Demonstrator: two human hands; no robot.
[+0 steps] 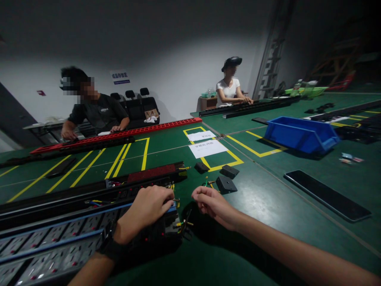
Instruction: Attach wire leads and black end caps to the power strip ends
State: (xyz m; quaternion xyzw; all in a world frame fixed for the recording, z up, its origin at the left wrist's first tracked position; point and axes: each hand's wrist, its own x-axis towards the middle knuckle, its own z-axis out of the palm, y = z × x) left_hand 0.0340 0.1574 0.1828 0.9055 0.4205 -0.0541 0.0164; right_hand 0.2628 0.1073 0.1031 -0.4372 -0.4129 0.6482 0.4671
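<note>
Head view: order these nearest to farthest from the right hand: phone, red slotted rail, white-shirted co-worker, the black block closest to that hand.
From the right hand:
1. Black block: just beyond, slightly right.
2. Phone: off to the right.
3. Red slotted rail: farther back, running leftward.
4. White-shirted co-worker: farthest, beyond the rail's right end.

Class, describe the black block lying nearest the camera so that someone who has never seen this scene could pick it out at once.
On the green table, find the blue bin, then go left and towards the camera to three small black blocks. The wanted block lies just beyond the right hand; unlike its two neighbours, it sits lowest in the picture and looks largest.
</note>
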